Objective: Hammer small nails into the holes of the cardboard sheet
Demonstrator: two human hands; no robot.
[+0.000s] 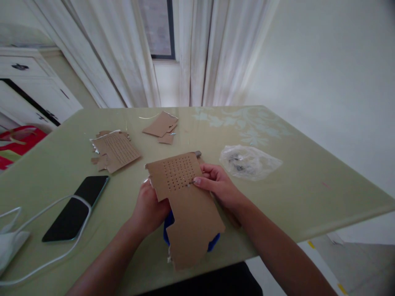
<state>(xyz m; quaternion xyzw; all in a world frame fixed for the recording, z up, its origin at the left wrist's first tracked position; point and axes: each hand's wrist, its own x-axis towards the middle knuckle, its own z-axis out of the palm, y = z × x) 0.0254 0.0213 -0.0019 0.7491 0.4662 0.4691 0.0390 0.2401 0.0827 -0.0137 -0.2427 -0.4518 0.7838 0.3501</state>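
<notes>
Both my hands hold up a torn piece of brown cardboard [188, 205] with a grid of small holes in its upper part. My left hand [151, 207] grips its left edge from behind, fingers mostly hidden. My right hand [216, 183] pinches the right edge beside the holes, and a thin metal point shows at the fingertips. A blue object [168, 230] peeks out under the cardboard; what it is I cannot tell.
On the pale green table [308, 193] lie another perforated cardboard piece [115, 151], cardboard scraps [162, 125], a crumpled clear plastic bag [248, 161], a black phone [77, 207] and a white cable [46, 230]. Curtains and a white cabinet [31, 86] stand behind.
</notes>
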